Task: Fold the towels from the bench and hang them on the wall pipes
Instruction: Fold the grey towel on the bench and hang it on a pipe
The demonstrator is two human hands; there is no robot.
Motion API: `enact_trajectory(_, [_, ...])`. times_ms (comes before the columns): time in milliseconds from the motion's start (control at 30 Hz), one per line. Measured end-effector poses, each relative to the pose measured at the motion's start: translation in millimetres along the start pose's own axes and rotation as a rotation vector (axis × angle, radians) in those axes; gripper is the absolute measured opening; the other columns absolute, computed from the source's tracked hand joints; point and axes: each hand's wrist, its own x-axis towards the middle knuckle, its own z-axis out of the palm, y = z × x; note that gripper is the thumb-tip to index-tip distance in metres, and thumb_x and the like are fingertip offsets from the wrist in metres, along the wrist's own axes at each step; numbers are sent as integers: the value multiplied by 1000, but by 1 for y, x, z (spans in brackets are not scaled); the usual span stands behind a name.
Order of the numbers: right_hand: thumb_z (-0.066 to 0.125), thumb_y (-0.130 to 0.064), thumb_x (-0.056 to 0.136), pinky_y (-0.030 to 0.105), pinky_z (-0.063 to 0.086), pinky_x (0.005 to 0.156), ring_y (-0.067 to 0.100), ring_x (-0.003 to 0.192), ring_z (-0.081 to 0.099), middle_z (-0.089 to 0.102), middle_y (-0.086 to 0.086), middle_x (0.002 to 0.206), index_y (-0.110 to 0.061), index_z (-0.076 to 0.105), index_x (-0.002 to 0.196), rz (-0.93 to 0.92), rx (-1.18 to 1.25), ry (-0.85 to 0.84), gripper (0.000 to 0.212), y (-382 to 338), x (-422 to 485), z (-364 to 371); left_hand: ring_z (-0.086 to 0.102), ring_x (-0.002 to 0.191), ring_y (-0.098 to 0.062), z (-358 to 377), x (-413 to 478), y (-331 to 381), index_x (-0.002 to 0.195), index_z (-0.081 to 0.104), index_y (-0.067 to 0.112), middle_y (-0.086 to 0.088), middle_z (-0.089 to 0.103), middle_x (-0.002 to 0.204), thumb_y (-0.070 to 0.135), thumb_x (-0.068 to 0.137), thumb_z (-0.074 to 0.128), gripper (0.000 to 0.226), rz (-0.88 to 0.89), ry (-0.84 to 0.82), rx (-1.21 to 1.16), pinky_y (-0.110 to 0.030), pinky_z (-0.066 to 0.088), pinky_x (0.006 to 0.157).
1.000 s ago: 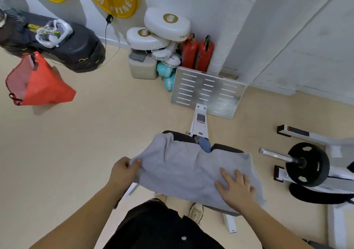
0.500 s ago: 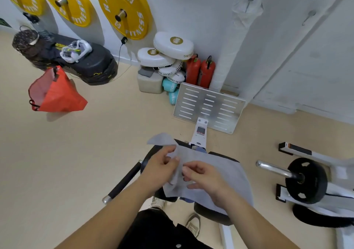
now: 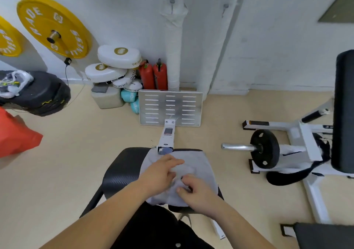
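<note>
A grey towel lies folded on the right part of the black bench seat. My left hand rests on top of the towel with its fingers stretched toward the far edge; it is motion-blurred. My right hand sits at the towel's near right side, fingers curled and pinching a fold of the cloth. A small blue piece shows under the towel's far edge. A white wrapped wall pipe runs up the wall beyond the bench.
A slotted metal footplate stands ahead of the bench. Red extinguishers and white pads sit against the wall. A weight machine with a black plate is at the right. A red bag and black bag hang at the left.
The towel was spread wide between both hands. My left hand carried its end across to the right, and the towel now lies folded with that hand on top.
</note>
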Motion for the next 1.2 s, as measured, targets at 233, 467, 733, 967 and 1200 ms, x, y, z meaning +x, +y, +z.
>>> enact_trajectory(233, [47, -11, 74, 28, 24, 65, 7, 73, 31, 33, 0, 77, -18, 27, 61, 1, 77, -6, 25, 10, 0, -21, 36, 141, -24, 6, 71, 10, 135, 57, 40, 10, 23, 165, 0, 91, 50, 60, 290, -517, 394, -39, 40, 111])
enact_trajectory(467, [54, -11, 86, 22, 18, 52, 5, 56, 22, 23, -13, 60, -26, 30, 58, 254, 261, 153, 40, 25, 4, -42, 51, 123, -27, 20, 137, 1, 117, 66, 31, 3, 43, 144, 7, 88, 63, 38, 452, -599, 687, -37, 48, 80])
enact_trajectory(733, [60, -25, 97, 25, 23, 57, 13, 64, 30, 32, -1, 69, -16, 46, 70, 500, 444, 301, 31, 96, -9, -24, 58, 87, -22, -7, 189, 18, 85, 49, 24, 10, 55, 96, 23, 84, 49, 1, 316, -409, 627, -35, 48, 71])
enact_trajectory(967, [65, -28, 92, 30, 37, 61, 16, 61, 45, 51, -1, 63, 1, 62, 86, 659, 483, 452, 30, 143, 7, -22, 57, 95, -28, 55, 253, 33, 109, 55, 18, -3, 60, 111, 2, 94, 44, 24, 318, -382, 557, -34, 41, 73])
enact_trajectory(1200, [66, -23, 92, 22, 47, 73, 8, 83, 61, 67, -12, 90, -19, 67, 101, 718, 438, 405, 10, 170, 17, -28, 53, 118, -26, 105, 273, 11, 130, 58, 22, -1, 57, 131, 14, 104, 40, 33, 334, -566, 706, -38, 47, 89])
